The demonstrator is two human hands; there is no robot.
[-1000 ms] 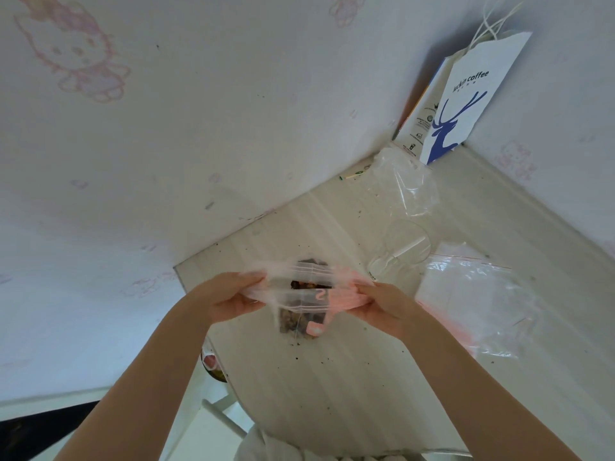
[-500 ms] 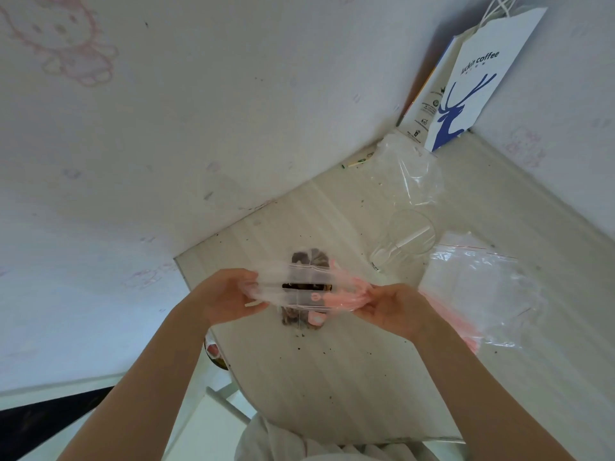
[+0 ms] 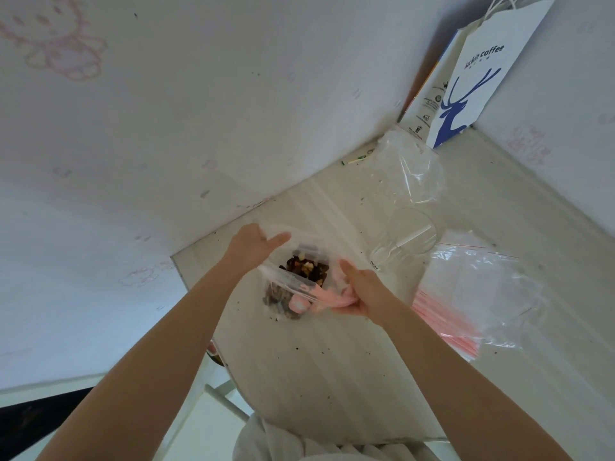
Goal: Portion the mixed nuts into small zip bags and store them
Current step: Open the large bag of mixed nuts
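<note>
A small zip bag (image 3: 293,284) containing mixed nuts (image 3: 307,269) is held over the counter (image 3: 332,377). Its far rim, at 10 o'clock, is clasped by the curled fingers of the left grip (image 3: 254,247). Its pink zip strip, at 4 o'clock, is pinched by the right grip (image 3: 364,294). A stack of empty zip bags (image 3: 482,294) lies at 3 o'clock of the held bag, and a clear cup (image 3: 412,232) at 2 o'clock.

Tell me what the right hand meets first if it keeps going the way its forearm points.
The zip bag of mixed nuts that the right hand itself pinches; beyond it, probably the left hand holding the bag's far edge, though depth is hard to judge.
</note>
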